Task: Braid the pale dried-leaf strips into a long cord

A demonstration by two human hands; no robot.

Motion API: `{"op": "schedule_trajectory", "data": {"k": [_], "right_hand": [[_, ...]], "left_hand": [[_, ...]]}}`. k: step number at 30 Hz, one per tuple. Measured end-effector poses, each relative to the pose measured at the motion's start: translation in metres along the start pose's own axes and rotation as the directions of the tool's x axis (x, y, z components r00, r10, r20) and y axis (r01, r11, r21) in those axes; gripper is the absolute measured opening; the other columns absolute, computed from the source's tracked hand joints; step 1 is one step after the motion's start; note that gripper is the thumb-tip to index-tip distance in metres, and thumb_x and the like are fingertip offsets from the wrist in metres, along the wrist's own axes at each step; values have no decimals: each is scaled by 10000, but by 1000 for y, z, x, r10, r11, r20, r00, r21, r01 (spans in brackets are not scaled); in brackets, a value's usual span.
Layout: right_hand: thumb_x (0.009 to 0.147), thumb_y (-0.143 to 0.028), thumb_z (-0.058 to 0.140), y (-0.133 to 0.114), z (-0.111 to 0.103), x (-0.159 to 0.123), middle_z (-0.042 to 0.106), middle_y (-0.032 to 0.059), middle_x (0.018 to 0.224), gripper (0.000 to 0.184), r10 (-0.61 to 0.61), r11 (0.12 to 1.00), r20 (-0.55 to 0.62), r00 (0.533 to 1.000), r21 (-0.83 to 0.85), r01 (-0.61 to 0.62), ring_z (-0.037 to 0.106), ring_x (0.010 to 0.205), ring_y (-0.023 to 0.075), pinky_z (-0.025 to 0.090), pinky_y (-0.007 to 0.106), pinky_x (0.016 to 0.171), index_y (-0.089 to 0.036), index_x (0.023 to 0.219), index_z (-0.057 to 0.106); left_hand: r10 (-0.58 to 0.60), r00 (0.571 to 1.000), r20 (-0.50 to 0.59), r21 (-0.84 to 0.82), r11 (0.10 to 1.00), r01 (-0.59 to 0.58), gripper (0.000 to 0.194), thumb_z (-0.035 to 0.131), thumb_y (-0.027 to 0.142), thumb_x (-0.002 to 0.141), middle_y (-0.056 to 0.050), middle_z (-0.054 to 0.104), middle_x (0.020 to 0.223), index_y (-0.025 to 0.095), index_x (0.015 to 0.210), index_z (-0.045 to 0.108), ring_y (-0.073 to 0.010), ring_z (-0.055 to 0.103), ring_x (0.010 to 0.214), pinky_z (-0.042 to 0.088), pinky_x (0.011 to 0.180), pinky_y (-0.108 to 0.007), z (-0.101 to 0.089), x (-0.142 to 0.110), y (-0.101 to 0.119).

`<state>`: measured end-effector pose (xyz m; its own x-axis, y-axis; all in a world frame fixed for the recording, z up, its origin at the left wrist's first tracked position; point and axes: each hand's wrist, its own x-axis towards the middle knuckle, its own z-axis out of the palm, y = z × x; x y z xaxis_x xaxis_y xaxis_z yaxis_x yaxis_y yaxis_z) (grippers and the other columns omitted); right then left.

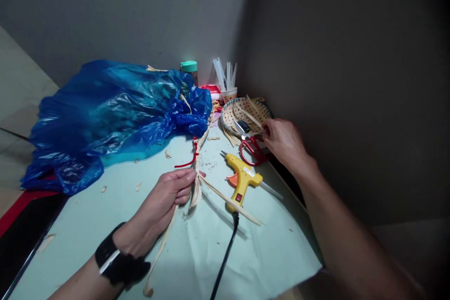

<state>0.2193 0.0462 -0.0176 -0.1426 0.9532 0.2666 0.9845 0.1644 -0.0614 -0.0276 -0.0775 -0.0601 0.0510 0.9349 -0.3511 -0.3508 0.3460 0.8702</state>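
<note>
A grey wall (140,14) meets a darker, shadowed wall (333,65) behind a pale green tabletop (80,229).

No word, brand or number could be read. A white label (249,172) sat on the yellow glue gun (242,182), right of the left hand (170,192) and nearer than the right hand (284,143) — its print was too small. Whether the gun's red switch (238,198) carried a sign could not be told.

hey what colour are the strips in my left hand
Pale cream; the strips show best in the head view.
</note>
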Motion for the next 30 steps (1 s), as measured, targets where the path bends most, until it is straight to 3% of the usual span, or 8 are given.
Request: {"op": "schedule_trajectory", "data": {"k": [2, 3, 5, 7, 10, 13, 19, 30], "right_hand": [[845, -200, 475, -10, -13, -10, 672, 93, 829, 183, -115, 967, -47, 992, 224, 123, 596, 720, 182, 356, 267, 615, -141, 906, 636], [857, -225, 468, -17, -20, -17, 657, 57, 778, 172, -208, 906, 3, 978, 377, 192, 568, 661, 154, 352, 252, 593, -155, 907, 618], [862, -251, 466, -33, -29, -32, 624, 11, 729, 162, -423, 732, 156, 892, 639, 236, 537, 615, 126, 344, 225, 546, -173, 935, 587], [865, -248, 466, -48, -34, -47, 588, -18, 680, 125, -578, 645, 258, 774, 725, 241, 507, 592, 106, 325, 212, 527, -185, 867, 574], [858, -228, 464, -60, -32, -61, 540, -35, 607, 136, -634, 656, 329, 700, 709, 260, 439, 529, 84, 272, 223, 497, -186, 760, 547], [845, -208, 460, -61, -28, -68, 486, -31, 555, 181, -630, 703, 352, 692, 637, 316, 377, 493, 78, 230, 248, 490, -181, 673, 511], [828, -273, 477, -63, -29, -75, 488, 5, 525, 231, -563, 794, 393, 728, 502, 343, 349, 463, 95, 189, 274, 478, -184, 623, 534], [805, -235, 464, -69, -27, -88, 473, 11, 470, 273, -598, 779, 310, 739, 443, 445, 247, 409, 99, 157, 275, 449, -185, 554, 556]], "left_hand": [[-3, 1000, 19, -4, 1000, 3, 179, 726, 246, 762, 49, 336, 661, 94, 744, 634, -25, 137, 504, 104, 410, -159, -1, 0, 0], [-5, 999, 31, -2, 1000, 5, 168, 713, 242, 776, 42, 352, 670, 88, 761, 646, -25, 139, 507, 107, 412, -159, -2, -1, 0], [-9, 998, 54, 1, 1000, 9, 146, 683, 226, 803, 26, 388, 691, 82, 788, 664, -27, 146, 512, 116, 415, -162, -2, -2, 1], [-8, 998, 59, -1, 1000, 8, 122, 664, 205, 818, 19, 409, 696, 90, 777, 666, -29, 155, 512, 126, 418, -167, -2, -2, 3], [-9, 998, 59, 9, 1000, 9, 125, 651, 188, 827, 30, 384, 658, 103, 735, 656, -33, 168, 509, 133, 424, -171, -4, -2, 5], [-26, 998, 66, 27, 999, 24, 130, 647, 215, 840, 35, 364, 656, 104, 777, 672, -32, 158, 511, 131, 427, -168, -5, -1, 5], [-60, 995, 78, 50, 997, 56, 178, 643, 275, 855, 36, 366, 661, 118, 919, 698, -36, 161, 515, 138, 435, -178, -4, -1, 2], [-75, 996, 42, 63, 995, 72, 192, 683, 282, 824, 34, 389, 654, 131, 937, 723, -30, 178, 507, 143, 426, -172, -1, 1, 1]]}}
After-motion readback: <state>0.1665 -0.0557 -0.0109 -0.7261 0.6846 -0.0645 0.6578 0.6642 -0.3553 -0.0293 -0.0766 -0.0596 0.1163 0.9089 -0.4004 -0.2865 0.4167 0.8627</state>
